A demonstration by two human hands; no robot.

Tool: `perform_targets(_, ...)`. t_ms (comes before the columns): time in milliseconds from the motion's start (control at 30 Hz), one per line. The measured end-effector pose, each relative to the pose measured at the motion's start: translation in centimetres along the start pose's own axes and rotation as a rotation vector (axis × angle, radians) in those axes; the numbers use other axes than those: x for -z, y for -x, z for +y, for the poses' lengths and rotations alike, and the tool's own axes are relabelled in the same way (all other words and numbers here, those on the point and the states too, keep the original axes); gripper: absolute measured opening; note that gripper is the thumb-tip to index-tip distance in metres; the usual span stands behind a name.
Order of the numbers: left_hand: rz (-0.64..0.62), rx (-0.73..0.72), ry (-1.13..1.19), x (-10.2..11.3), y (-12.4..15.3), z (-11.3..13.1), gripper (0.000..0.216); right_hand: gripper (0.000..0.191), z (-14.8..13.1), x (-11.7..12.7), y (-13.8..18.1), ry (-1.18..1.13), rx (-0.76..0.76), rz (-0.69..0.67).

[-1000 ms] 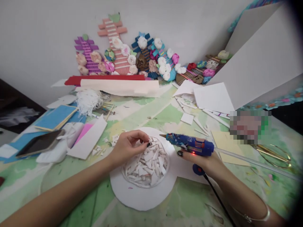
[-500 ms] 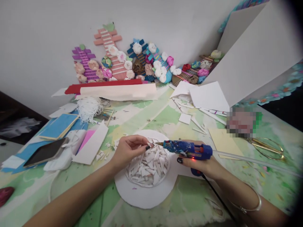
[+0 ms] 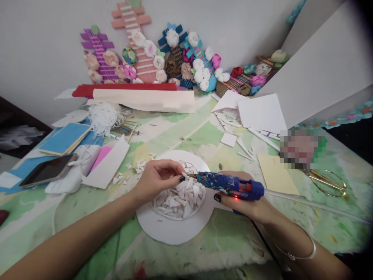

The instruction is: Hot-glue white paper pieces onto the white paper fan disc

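Note:
My left hand (image 3: 157, 179) pinches a small white paper piece (image 3: 184, 175) above a round white disc (image 3: 171, 229) that carries a mound of white paper shards (image 3: 179, 198). My right hand (image 3: 247, 204) grips a blue hot glue gun (image 3: 230, 184), and its nozzle tip touches the pinched piece. A red light glows under the gun. A clear glue stick (image 3: 309, 202) trails from the gun's back toward the right.
A phone (image 3: 48, 171) lies on blue sheets at the left. Loose white scraps (image 3: 128, 173) sit left of the disc. Gold scissors (image 3: 328, 181) and a yellow card (image 3: 275, 175) lie to the right. Paper-flower crafts (image 3: 175, 66) lean on the back wall, big white boards (image 3: 320, 74) at right.
My right hand brought the glue gun left until its nozzle met the piece in my left fingers. My left hand lifted that piece off the mound.

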State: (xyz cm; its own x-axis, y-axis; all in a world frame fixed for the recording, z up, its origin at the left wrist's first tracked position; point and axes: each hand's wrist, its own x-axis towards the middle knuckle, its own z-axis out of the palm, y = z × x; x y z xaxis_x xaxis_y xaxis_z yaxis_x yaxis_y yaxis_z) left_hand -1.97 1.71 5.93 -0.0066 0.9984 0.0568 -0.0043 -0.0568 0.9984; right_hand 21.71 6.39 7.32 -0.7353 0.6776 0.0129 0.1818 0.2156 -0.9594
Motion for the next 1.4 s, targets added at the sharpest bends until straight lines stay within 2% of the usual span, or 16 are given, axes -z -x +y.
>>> perform_targets(367,-0.006,0.014,-0.005,-0.14,-0.07,0.00,0.010,0.010,0.15,-0.02,-0.14,0.067,0.000,-0.028)
perform_targets(700,0.018,0.043,0.004,0.00,0.05,-0.35,0.012,0.013,-0.39,-0.32,-0.20,0.062,-0.041,-0.042)
perform_targets(1200,0.027,0.045,0.075,0.26,0.06,-0.46,0.008,0.011,0.19,-0.21,-0.10,0.099,0.005,-0.022)
perform_targets(1400,0.072,0.032,-0.016,0.30,-0.12,-0.19,0.010,0.011,0.16,0.28,-0.06,0.087,0.014,0.025)
